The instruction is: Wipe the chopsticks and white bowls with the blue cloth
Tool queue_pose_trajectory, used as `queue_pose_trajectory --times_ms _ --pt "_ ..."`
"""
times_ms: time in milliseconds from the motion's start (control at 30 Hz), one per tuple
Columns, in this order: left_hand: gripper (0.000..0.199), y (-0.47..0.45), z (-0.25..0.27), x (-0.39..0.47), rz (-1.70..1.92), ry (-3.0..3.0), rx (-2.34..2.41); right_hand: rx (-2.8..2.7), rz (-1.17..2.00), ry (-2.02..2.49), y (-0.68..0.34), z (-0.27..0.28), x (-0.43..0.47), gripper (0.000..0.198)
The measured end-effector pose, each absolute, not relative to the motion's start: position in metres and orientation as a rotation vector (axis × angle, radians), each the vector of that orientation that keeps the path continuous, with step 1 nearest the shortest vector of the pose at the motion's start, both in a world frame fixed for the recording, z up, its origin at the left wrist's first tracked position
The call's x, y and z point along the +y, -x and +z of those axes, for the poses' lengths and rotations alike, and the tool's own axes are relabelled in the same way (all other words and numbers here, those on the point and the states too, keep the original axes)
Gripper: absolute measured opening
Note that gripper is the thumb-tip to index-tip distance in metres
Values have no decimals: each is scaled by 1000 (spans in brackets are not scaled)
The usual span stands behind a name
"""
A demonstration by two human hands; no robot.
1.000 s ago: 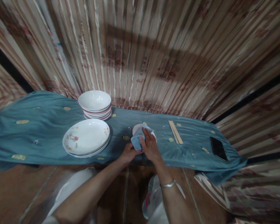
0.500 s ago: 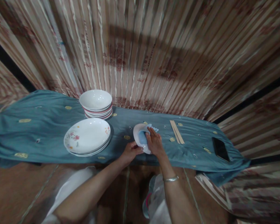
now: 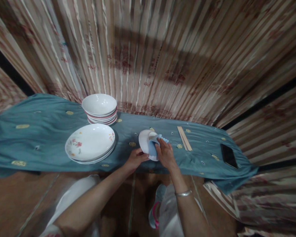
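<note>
A small white bowl (image 3: 143,141) is held tilted above the cloth-covered table, its near edge pinched by my left hand (image 3: 136,158). In my right hand (image 3: 165,154) is a light blue cloth (image 3: 152,148), pressed against the bowl's right side; the fingers close over it. Part of the bowl is hidden behind the cloth and fingers. To the left lie stacked oval white plates (image 3: 90,143) with a flower pattern. Behind them stands a stack of white bowls (image 3: 99,104) with red bands.
Wooden chopsticks (image 3: 184,138) lie right of my hands. A black phone (image 3: 228,155) rests near the right end of the blue-green tablecloth (image 3: 49,131). A pleated curtain (image 3: 138,65) hangs close behind the table.
My right hand and the blue cloth have shifted from the bowl's inside towards its right edge. My left hand keeps hold of the bowl. The whole view has shifted slightly.
</note>
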State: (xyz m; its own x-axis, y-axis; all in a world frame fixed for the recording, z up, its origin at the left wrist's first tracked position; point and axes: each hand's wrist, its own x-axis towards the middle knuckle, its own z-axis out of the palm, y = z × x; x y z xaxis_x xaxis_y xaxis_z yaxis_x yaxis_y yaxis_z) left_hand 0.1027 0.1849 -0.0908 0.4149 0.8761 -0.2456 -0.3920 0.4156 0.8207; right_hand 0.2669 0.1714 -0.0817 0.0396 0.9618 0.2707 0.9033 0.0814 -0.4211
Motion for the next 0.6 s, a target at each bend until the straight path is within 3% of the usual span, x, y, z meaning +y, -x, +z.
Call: queue_pose_trajectory --times_ms 600 --pt "46 -104 -90 184 918 -847 772 -1943 42 1552 -256 -95 143 49"
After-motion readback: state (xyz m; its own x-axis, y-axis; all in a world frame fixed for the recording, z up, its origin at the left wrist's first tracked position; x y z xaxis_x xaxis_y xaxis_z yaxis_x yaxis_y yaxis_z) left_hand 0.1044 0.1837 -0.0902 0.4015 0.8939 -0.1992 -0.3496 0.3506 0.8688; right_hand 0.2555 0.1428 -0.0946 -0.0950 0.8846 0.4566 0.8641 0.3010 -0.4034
